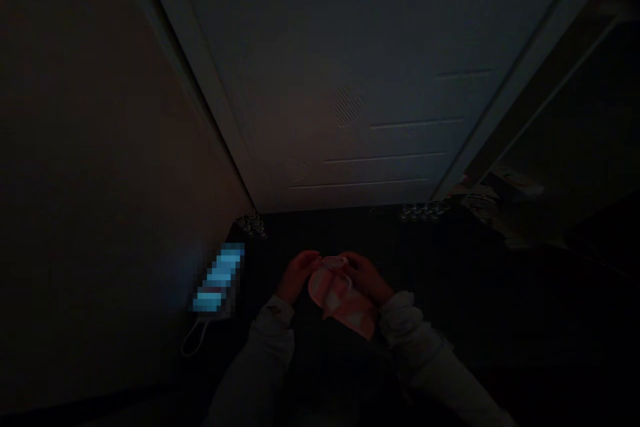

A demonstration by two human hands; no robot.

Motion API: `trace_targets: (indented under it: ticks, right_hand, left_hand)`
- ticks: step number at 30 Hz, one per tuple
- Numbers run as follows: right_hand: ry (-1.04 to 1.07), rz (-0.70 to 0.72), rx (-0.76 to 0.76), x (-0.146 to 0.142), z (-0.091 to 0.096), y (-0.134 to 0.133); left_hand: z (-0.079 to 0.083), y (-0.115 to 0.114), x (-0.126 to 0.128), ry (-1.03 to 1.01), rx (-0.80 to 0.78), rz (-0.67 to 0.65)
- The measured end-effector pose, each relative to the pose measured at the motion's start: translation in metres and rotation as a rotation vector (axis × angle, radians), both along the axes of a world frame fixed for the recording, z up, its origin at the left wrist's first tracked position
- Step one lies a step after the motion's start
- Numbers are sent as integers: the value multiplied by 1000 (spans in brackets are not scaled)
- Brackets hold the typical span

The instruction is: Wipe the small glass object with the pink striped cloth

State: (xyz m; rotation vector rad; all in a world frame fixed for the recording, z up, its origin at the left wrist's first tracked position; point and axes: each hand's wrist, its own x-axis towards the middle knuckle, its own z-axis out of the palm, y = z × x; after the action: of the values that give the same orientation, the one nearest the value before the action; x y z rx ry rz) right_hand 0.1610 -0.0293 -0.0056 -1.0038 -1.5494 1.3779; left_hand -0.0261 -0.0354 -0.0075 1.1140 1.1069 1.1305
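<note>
In dim light, both hands meet at a reddish-pink, cloth-like piece (pixel 345 303) with lighter patches. It has a rounded left end and hangs down toward the lower right. At its top is a small pale oval rim (pixel 333 261), whose kind I cannot make out. My left hand (pixel 299 273) has its fingertips closed at the left side of that rim. My right hand (pixel 367 275) grips the top right of the piece, with its fingers curled in and partly hidden by the dark. Light sleeves cover both forearms.
A dark surface (pixel 475 307) lies under the hands. At the left stands a lit, blurred-out phone-like screen (pixel 219 280) with a looped strap (pixel 194 339). Ahead is a pale panel (pixel 320 80) with heart reliefs. Small round things (pixel 423 211) line its base; a wall rises at left.
</note>
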Motion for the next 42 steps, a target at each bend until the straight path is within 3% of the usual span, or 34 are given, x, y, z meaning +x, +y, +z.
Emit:
trace_targets:
  ticks: [7, 16, 26, 42]
  right_hand:
    - [99, 9, -31, 2, 3, -1]
    - [-39, -11, 39, 0, -6, 3]
    - [-43, -77, -20, -3, -11, 4]
    - [-76, -127, 27, -7, -5, -2]
  left_hand:
    - [-3, 2, -1, -48, -23, 33]
    - [0, 0, -1, -31, -15, 16]
    - [1, 0, 1, -1, -22, 6]
    - [4, -2, 2, 50, -3, -37]
